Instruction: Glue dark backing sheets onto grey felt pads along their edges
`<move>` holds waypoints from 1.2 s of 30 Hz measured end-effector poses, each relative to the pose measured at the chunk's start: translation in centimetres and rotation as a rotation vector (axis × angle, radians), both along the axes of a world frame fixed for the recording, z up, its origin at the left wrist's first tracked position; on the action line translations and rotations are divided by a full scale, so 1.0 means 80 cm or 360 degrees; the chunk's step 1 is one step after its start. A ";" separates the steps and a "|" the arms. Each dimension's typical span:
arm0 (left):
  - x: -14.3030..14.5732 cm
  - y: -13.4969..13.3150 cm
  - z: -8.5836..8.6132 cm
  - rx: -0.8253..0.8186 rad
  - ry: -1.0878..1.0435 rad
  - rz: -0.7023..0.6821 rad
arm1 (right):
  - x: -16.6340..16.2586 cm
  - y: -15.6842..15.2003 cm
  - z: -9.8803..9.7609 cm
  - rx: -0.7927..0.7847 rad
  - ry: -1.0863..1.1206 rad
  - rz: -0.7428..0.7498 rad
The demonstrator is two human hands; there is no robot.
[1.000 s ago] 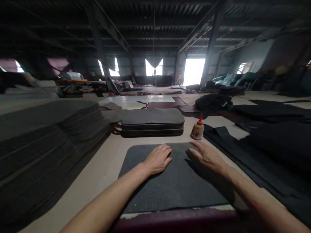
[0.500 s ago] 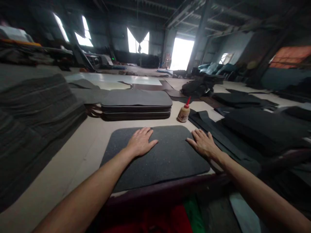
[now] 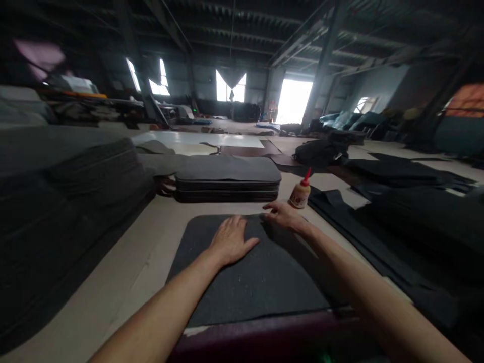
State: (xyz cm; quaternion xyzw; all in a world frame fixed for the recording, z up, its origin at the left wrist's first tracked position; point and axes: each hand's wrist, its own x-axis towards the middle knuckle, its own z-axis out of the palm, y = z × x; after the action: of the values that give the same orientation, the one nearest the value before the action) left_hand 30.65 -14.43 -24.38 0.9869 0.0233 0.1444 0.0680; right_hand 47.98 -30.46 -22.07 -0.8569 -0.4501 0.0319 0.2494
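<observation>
A dark grey sheet with rounded corners (image 3: 257, 287) lies flat on the pale table in front of me. My left hand (image 3: 231, 239) rests palm down on its upper middle, fingers stretched and thumb out to the right. Close to the sheet's far edge is my right hand (image 3: 283, 214), pointing left with its forefinger and thumb apart. A darker band runs along the sheet under my right arm; whether it is shadow or a raised part I cannot tell. Just behind the right hand stands a glue bottle (image 3: 300, 194) with a red nozzle.
A neat stack of grey sheets (image 3: 229, 176) sits beyond the far edge. Tall piles of dark material (image 3: 94, 201) rise on the left. Dark pieces (image 3: 401, 217) cover the right side of the table (image 3: 132, 272). A black bundle (image 3: 319, 151) lies farther back.
My right hand has moved left from the sheet's right side to the middle of its far edge. My left hand stays flat on the sheet. The view has tilted upward.
</observation>
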 end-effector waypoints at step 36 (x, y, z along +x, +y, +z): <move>0.009 -0.002 0.005 -0.0065 0.0187 -0.0183 | 0.016 0.093 -0.050 0.0251 0.0052 -0.0036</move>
State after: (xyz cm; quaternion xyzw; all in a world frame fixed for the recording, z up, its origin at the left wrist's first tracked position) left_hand 31.39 -14.61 -23.97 0.9918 -0.0265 0.0817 0.0948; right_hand 49.27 -23.03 -26.11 -0.8391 -0.4372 0.0076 0.3237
